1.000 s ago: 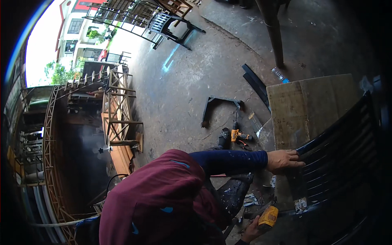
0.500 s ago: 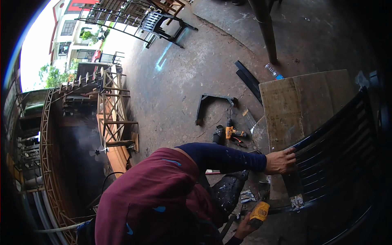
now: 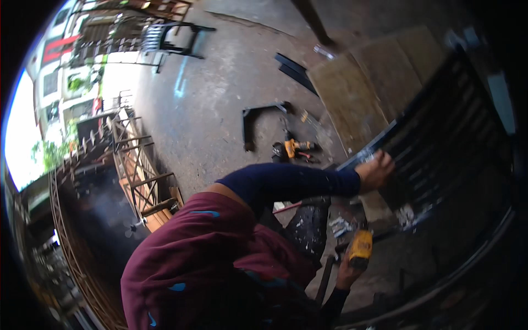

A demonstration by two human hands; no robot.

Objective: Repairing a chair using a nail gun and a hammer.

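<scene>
Grey, scuffed concrete floor point(image 3: 212, 91) spread across the upper middle of the frame, with a black slat-backed chair point(image 3: 168, 41) standing near the upper left. Below the centre of the upper edge lay dark strips point(image 3: 297, 72), beside a flat brown panel point(image 3: 349, 99) toward the upper right. Near the middle, a black angled frame point(image 3: 248, 118) lay on the concrete, and just below it an orange-and-black drill point(image 3: 297, 146).

On the right side stretched a large black slatted piece of furniture point(image 3: 437, 144), its slats running away from the person's hands toward the right edge. At its near end, right of centre, was the left hand point(image 3: 375, 171), fingers bent inward by the long upper rail; motion blur hid the contact, so whether they pinched the rail could not be told.

Lower in the frame, the right hand point(image 3: 346, 273) was wrapped around a yellow-and-black power tool point(image 3: 361, 247), probably a drill, though its front was too dark to be sure. That tool sat below the left hand, near the slatted piece's lower left corner.
</scene>
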